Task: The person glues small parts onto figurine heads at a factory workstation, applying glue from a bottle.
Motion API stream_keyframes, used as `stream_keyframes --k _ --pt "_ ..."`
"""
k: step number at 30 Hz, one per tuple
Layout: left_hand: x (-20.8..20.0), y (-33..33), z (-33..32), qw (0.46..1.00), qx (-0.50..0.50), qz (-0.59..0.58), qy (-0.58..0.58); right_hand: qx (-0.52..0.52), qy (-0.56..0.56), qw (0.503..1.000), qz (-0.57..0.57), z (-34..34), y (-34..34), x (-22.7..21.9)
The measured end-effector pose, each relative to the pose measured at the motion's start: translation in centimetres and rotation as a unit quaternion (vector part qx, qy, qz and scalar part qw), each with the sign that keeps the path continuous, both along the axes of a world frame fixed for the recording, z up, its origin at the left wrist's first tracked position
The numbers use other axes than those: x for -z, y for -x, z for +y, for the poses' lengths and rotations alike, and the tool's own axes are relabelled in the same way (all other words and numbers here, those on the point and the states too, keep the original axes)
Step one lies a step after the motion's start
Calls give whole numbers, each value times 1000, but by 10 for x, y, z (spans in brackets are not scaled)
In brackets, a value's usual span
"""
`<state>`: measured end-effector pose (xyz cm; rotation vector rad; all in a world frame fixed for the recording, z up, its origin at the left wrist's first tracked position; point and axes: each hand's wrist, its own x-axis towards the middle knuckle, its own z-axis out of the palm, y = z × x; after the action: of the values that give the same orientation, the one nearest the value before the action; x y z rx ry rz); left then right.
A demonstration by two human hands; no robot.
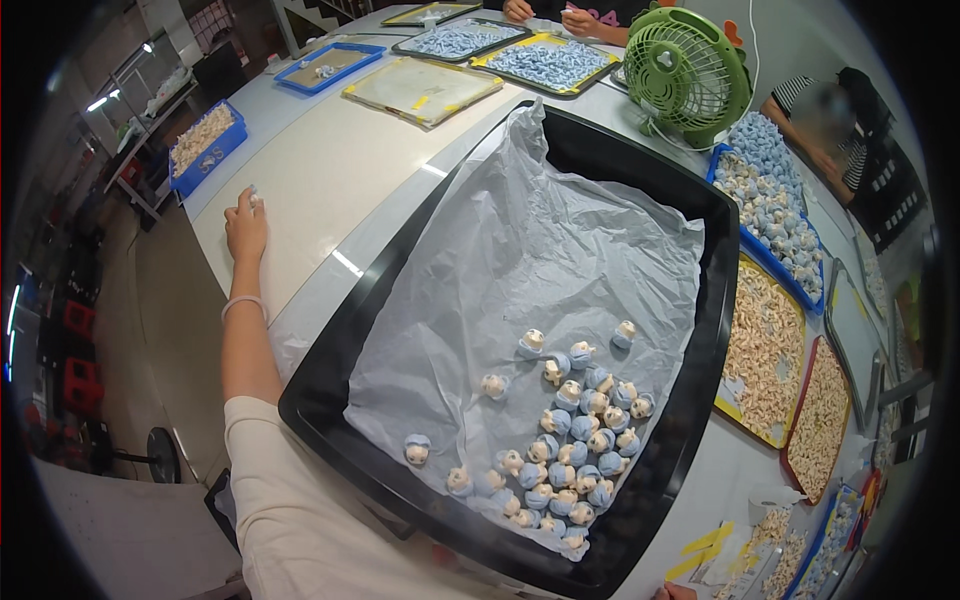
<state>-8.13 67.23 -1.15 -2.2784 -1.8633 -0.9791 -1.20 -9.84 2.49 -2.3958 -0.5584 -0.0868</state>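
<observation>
My left hand (246,228) is stretched out over the left side of the pale table, its fingers closed on a small whitish piece (256,198) too small to make out. Only a bit of my right hand (676,592) shows at the lower edge, so its fingers are mostly hidden. Between my arms lies a large black tray (722,290) lined with crinkled white paper (480,270). Many small blue-and-cream figurine heads (568,394) cluster in the tray's near right part, and a single figurine head (417,448) lies apart near its left side.
Beyond my left hand stands a blue bin (235,140) of cream pieces. A green fan (690,75) sits at the far right. Right of the black tray are a yellow tray (797,350) and a red-rimmed tray (838,440) of small cream parts. Other people sit across the table.
</observation>
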Motion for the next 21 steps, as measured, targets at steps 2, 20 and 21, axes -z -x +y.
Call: stream_keyframes --k 2,20,21 --pt "-5 3 4 1000 19 -9 -13 26 -2 999 37 -5 3 5" --pt "-114 116 -305 805 387 -438 100 -24 -112 990 -83 0 -14 -3" --pt "-109 102 -332 794 399 -444 113 -31 -124 988 -86 0 -11 -2"
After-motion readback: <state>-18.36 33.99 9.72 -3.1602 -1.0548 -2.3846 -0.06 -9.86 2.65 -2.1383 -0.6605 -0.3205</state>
